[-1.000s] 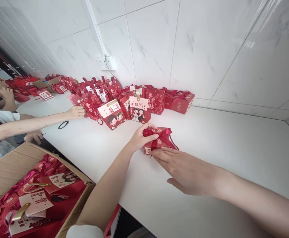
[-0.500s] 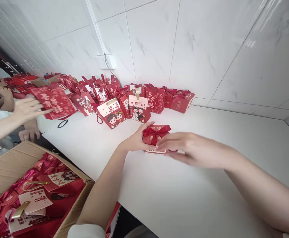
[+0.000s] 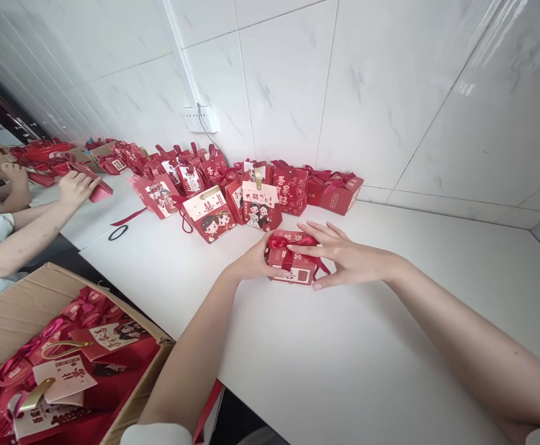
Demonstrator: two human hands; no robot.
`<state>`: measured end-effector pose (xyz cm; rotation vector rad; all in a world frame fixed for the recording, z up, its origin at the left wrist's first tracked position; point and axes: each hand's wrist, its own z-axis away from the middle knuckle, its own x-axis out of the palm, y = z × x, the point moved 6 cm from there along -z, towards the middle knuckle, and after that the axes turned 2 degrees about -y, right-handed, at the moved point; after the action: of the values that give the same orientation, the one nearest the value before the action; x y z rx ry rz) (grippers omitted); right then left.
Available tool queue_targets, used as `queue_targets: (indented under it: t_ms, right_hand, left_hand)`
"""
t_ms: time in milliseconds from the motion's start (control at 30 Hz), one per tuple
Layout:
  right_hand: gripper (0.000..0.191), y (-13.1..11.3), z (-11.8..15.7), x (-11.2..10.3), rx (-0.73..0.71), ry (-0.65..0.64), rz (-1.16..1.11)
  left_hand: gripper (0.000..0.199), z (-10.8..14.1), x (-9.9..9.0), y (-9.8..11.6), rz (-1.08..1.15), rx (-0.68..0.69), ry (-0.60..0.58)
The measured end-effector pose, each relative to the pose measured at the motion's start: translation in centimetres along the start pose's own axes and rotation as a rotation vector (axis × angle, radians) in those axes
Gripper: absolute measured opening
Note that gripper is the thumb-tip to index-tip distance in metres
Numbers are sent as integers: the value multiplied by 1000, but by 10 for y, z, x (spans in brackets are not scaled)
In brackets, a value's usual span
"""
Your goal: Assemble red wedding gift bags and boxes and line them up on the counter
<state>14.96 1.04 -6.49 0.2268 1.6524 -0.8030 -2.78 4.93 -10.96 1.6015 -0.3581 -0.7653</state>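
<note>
Red gift box (image 3: 279, 257) on worktop (image 3: 344, 364), closed, ribbon bow (image 3: 287, 241) looks tied; left hand (image 3: 252, 258) fingers grip its left side, right hand (image 3: 346, 254) fingers spread over bow; whether tidying remains, can't tell; boxes (image 3: 290, 193) by tiled wall (image 3: 372, 93) look assembled, more in cardboard carton (image 3: 51, 287)

A white table (image 3: 344, 358) bears a ribboned red box (image 3: 291, 264), crowded gift boxes (image 3: 261, 211) beyond it, a black ring (image 3: 112, 236) to its left.
</note>
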Motion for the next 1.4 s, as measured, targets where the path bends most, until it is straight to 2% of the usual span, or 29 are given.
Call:
queue_targets:
  t_ms: [100, 167, 233, 333, 433, 467, 500, 567, 633, 667, 733, 833, 933, 1067, 1233, 1300, 1400]
  right_hand:
    - [68, 2, 1, -14, 65, 183, -72]
    - [59, 13, 3, -22, 174, 352, -180]
    - [53, 31, 4, -19, 325, 437, -312]
    - [61, 54, -1, 0, 464, 333, -593]
    - [64, 57, -7, 11, 445, 234, -832]
    - [64, 55, -8, 12, 438, 227, -861]
    - [64, 52, -8, 10, 435, 223, -868]
    - [64, 45, -8, 9, 430, 186, -870]
    - [63, 36, -7, 8, 415, 125, -880]
    - [61, 32, -7, 7, 400, 109, -880]
    - [54, 27, -7, 3, 352, 131, -866]
    - [46, 26, -6, -5, 293, 259, -791]
    - [46, 27, -4, -10, 300, 367, -669]
    - [45, 23, -2, -16, 307, 437, -592]
    - [31, 13, -2, -21, 254, 469, -476]
    - [25, 5, 1, -26, 220, 562, -335]
    - [24, -17, 5, -30, 119, 739, -93]
  left_hand:
    - [99, 0, 1, 3, -30, 17, 2]
    - [99, 1, 3, 3, -9, -4, -13]
    - [103, 3, 3, 4, 21, -35, -41]
    - [101, 10, -4, 6, -4, -73, -101]
    - [79, 20, -17, 9, -29, -133, -190]
    - [68, 22, -23, 9, -32, -147, -174]
    - [58, 23, -31, 11, -41, -150, -109]
    - [42, 23, -48, 16, -88, -122, 129]
    - [36, 24, -55, 22, -143, -84, 334]
    - [36, 23, -53, 25, -158, -68, 374]
    - [36, 19, -43, 29, -161, -42, 356]
    - [35, 14, -31, 31, -160, -30, 320]
    - [33, 14, -30, 30, -201, -38, 352]
    - [30, 16, -32, 34, -208, -12, 363]
    - [14, 16, -22, 48, -221, 142, 329]
    - [7, 15, -16, 50, -251, 150, 317]
    - [17, 14, -8, 52, -336, 153, 316]
